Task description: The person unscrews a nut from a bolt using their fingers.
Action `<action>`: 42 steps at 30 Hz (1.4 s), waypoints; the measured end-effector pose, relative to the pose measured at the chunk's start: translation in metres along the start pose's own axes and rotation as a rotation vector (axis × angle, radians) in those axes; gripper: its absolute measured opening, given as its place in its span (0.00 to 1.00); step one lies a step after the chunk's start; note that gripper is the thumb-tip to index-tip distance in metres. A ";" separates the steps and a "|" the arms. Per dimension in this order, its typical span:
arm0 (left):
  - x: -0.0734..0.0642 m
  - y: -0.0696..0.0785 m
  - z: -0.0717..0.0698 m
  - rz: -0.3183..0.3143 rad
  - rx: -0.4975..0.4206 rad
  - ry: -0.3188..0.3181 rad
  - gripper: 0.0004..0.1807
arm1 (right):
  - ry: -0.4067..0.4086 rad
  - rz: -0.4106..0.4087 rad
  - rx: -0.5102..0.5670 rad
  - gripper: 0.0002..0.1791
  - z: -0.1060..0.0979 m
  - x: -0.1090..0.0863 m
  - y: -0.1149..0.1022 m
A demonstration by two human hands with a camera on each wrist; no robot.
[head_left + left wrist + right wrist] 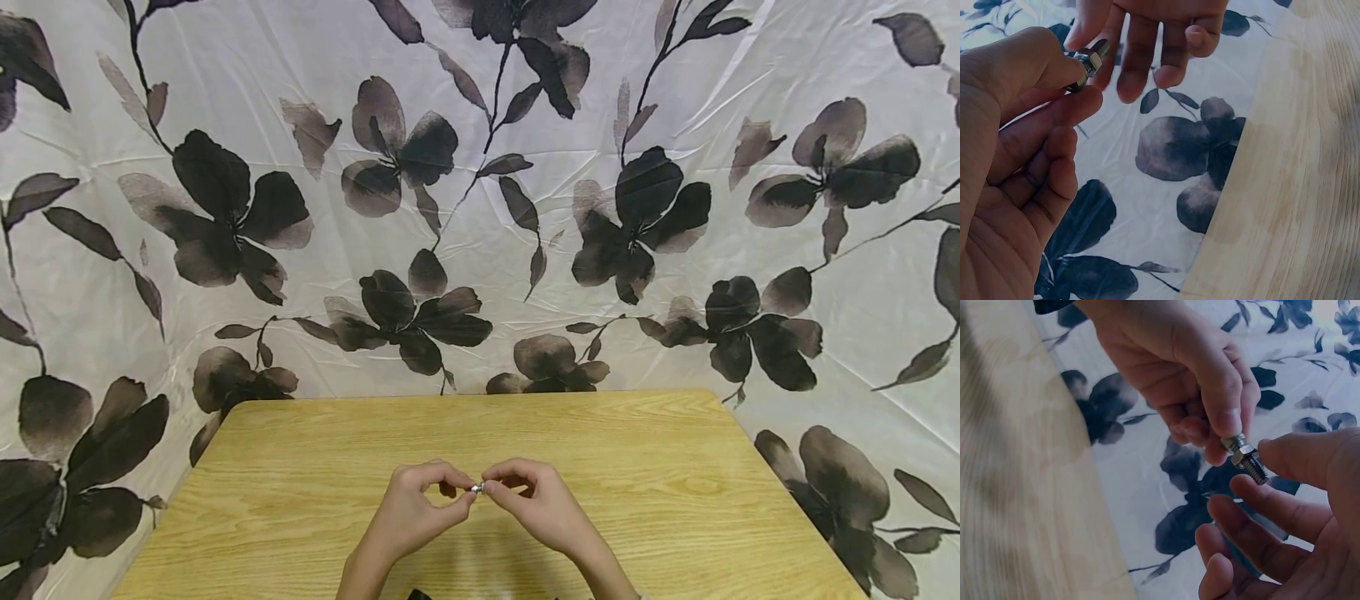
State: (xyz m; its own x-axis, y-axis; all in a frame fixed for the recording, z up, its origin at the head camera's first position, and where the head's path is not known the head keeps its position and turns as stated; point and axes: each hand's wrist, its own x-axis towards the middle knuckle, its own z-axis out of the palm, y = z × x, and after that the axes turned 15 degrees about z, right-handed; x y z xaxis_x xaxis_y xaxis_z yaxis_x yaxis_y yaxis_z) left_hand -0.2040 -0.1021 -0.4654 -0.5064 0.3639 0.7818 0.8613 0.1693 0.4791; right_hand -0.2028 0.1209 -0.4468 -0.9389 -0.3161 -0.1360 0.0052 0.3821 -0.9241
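Observation:
A small silver metal bolt (1256, 470) with a hex nut (1244, 454) on its thread is held up between both hands above the table. My left hand (408, 508) pinches one end of it between thumb and index finger, the other fingers curled. The nut and the threaded end stick out towards my right hand (536, 504). In the right wrist view, the right thumb (1285, 456) lies beside the nut and the index fingertip is close to the thread. The other right fingers are spread loosely. The left fingertips hide the bolt's far end.
Beneath the hands is a wood-grain table (300, 450) with rounded far corners. White cloth (525, 275) printed with dark flowers hangs behind it and along both sides. A small black object (418, 594) shows at the bottom edge of the head view.

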 end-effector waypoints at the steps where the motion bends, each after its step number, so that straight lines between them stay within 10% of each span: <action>1: 0.000 0.001 0.000 0.002 0.000 0.001 0.12 | 0.002 0.004 -0.002 0.13 0.000 0.000 0.000; 42: -0.001 -0.002 0.001 -0.015 0.011 -0.004 0.12 | -0.001 -0.032 -0.005 0.11 -0.001 0.002 0.004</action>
State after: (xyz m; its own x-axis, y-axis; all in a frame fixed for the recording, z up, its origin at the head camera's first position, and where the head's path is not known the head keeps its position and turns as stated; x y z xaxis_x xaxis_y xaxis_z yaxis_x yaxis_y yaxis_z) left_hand -0.2049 -0.1018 -0.4677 -0.5189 0.3652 0.7729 0.8541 0.1843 0.4864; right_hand -0.2051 0.1224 -0.4503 -0.9384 -0.3287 -0.1071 -0.0261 0.3761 -0.9262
